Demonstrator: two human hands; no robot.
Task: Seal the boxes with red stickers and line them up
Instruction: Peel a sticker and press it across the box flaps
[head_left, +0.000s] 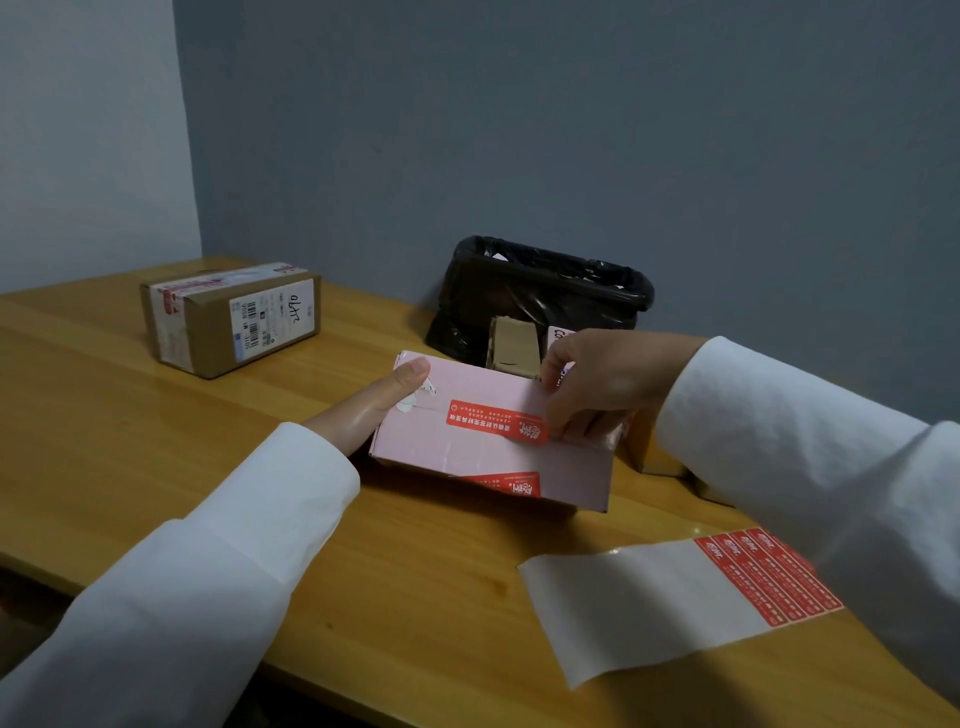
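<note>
My right hand (597, 384) curls down over the far right part of the pink box (488, 441), fingertips pressing on the right end of a red sticker (496, 422) that lies across the seam of its top; whether I pinch that end or only press it flat I cannot tell. My left hand (374, 402) lies against the left side of the same box, fingers straight and thumb resting on the top left corner, steadying it without curling round it. A second red sticker (511, 484) sits on the near edge of the box, folding over onto its front face, so I count two stickers on this box. The box rests on the wooden bench (405, 597), about in the middle. Near my right sleeve (810, 467) lies one backing sheet (639, 603), mostly bare and white, with four red stickers (769, 579) left in a row at its right end. Behind the pink box, just beside my right hand, stands one small brown carton (511, 343), and next to it a white-labelled thing that my hand mostly hides. Another brown box (649, 452) shows partly under my right wrist. Well apart on the far left of the bench sits one brown parcel (228, 317) with a white shipping label and reddish tape across its top. Against the grey wall stands one bin (545, 291) lined with a black bag.
</note>
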